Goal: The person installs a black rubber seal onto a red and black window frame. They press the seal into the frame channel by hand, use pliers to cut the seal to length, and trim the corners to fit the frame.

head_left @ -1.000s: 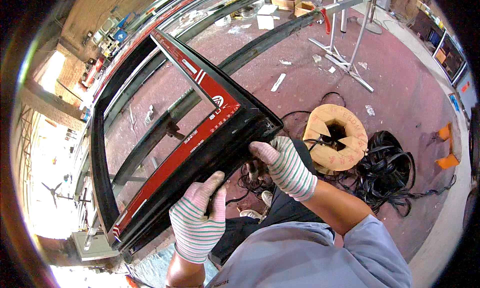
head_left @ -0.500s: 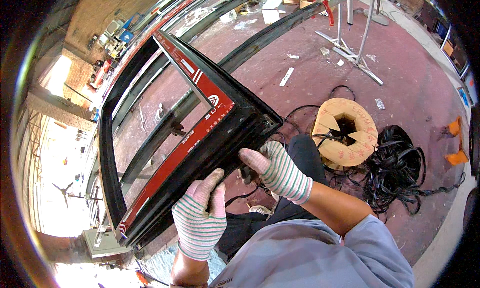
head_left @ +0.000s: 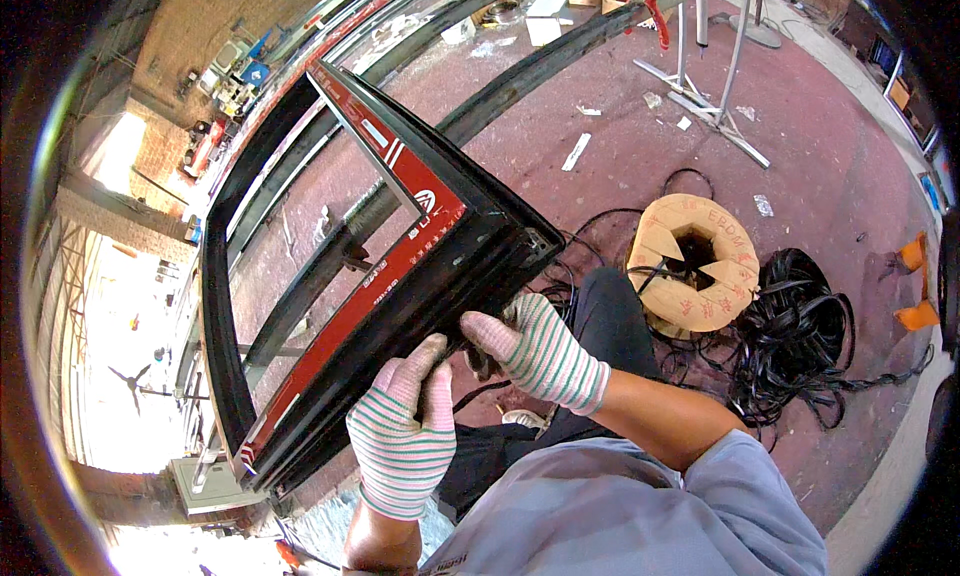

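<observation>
Frame (head_left: 405,301) — black, red-faced, tilted

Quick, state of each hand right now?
Left hand: curled against the red-and-black frame; grip unclear.
Right hand: curled at its near edge; grip unclear.

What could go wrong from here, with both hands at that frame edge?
Pinched fingertips: the left hand and right hand sit close together at the lower edge of the black-and-red frame, so a slip might trap a finger.

Tripping: tangled black strips lie loose on the floor beside the tan ring, to the right of the person's legs, and might catch a foot.
</observation>
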`<action>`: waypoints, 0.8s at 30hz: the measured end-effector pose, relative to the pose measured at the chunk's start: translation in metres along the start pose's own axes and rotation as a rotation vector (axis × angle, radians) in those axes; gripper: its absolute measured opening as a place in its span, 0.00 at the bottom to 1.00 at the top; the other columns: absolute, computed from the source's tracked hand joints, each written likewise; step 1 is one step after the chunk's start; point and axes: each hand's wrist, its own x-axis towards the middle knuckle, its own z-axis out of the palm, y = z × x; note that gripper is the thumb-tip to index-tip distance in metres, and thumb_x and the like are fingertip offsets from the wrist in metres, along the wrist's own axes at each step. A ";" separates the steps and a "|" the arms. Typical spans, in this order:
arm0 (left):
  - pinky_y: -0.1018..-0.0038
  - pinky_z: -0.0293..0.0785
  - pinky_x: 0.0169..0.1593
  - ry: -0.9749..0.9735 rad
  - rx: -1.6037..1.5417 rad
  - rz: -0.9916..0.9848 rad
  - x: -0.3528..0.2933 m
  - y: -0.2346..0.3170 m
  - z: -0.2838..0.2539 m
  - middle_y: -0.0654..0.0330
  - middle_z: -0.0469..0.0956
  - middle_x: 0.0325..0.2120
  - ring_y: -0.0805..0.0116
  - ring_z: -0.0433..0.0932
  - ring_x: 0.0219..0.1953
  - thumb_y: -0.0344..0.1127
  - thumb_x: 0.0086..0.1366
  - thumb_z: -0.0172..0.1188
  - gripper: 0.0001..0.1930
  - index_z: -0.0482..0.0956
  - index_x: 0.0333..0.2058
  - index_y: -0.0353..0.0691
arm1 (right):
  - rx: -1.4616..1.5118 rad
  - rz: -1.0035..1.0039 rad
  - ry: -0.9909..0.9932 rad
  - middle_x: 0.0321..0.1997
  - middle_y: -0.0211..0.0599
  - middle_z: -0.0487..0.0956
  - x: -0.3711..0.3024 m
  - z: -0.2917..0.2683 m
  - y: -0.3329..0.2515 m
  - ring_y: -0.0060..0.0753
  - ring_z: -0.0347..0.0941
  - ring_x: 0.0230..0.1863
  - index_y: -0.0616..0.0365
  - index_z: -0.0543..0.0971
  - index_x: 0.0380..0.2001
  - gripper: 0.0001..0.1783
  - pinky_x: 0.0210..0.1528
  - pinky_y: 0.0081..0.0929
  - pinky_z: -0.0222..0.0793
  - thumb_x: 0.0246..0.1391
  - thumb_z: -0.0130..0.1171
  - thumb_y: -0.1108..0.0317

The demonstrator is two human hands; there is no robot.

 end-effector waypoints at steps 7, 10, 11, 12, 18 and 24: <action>0.77 0.73 0.43 -0.080 -0.309 -0.399 -0.018 -0.003 -0.034 0.56 0.81 0.41 0.71 0.78 0.40 0.26 0.54 0.64 0.22 0.75 0.50 0.34 | 0.026 0.029 0.043 0.08 0.36 0.70 0.000 -0.008 -0.007 0.26 0.65 0.12 0.65 0.76 0.11 0.29 0.18 0.32 0.62 0.56 0.59 0.51; 0.73 0.74 0.45 0.039 -0.463 -0.560 -0.049 -0.024 -0.076 0.55 0.79 0.41 0.68 0.78 0.41 0.23 0.49 0.63 0.23 0.76 0.47 0.31 | 0.039 -0.027 0.091 0.08 0.31 0.68 0.001 -0.001 -0.006 0.22 0.60 0.13 0.61 0.74 0.09 0.29 0.17 0.32 0.56 0.56 0.59 0.51; 0.72 0.74 0.44 0.154 -0.397 -0.536 -0.071 -0.044 -0.087 0.55 0.79 0.39 0.66 0.78 0.40 0.24 0.47 0.63 0.23 0.76 0.46 0.31 | 0.048 0.002 0.084 0.08 0.29 0.68 0.001 0.004 -0.003 0.21 0.60 0.13 0.61 0.73 0.09 0.28 0.17 0.31 0.55 0.56 0.60 0.52; 0.73 0.75 0.43 0.231 -0.337 -0.487 -0.082 -0.053 -0.100 0.56 0.79 0.38 0.66 0.78 0.39 0.26 0.45 0.62 0.22 0.77 0.43 0.31 | 0.043 0.030 0.083 0.09 0.27 0.68 0.003 0.005 0.001 0.19 0.60 0.14 0.60 0.73 0.09 0.28 0.16 0.30 0.54 0.55 0.60 0.52; 0.75 0.75 0.41 0.483 -0.260 -0.799 -0.175 -0.148 -0.180 0.61 0.79 0.30 0.69 0.78 0.34 0.21 0.36 0.68 0.17 0.78 0.30 0.38 | 0.037 0.154 0.119 0.23 0.36 0.76 -0.016 0.031 -0.044 0.26 0.71 0.19 0.62 0.77 0.31 0.17 0.20 0.22 0.66 0.59 0.49 0.57; 0.79 0.74 0.34 0.246 -0.401 -0.820 -0.202 -0.203 -0.223 0.62 0.80 0.25 0.77 0.77 0.29 0.22 0.45 0.70 0.12 0.80 0.31 0.34 | 0.271 0.059 0.255 0.33 0.39 0.75 0.003 -0.008 -0.004 0.31 0.71 0.24 0.61 0.74 0.39 0.18 0.24 0.26 0.70 0.54 0.55 0.57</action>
